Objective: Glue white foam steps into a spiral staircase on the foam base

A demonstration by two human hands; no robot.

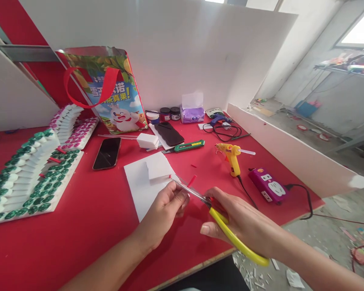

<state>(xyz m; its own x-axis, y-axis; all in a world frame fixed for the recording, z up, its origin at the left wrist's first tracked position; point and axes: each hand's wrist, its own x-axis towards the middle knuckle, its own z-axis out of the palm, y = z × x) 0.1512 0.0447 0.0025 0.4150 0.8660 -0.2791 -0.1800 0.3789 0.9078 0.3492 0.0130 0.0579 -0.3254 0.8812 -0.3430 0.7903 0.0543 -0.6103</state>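
My right hand (230, 214) is wrapped round the yellow handles of a pair of scissors (239, 242), whose blades point left toward my left hand (170, 202). The fingers of my left hand are pinched together at the blade tips, and what lies between them is too small to make out. A short red strip (192, 180) shows just beyond the blades. Behind my left hand, a small white block (158, 166) rests on a white sheet (136, 190), with a bit of red at its near corner.
On the red table (87, 246) are a phone (106, 153), a green cutter (189, 146), a yellow glue gun (233, 159), a purple power strip (267, 186) and a colourful bag (118, 97). Decorated white models (33, 178) stand at the left. Low white board (291, 145) edges the right.
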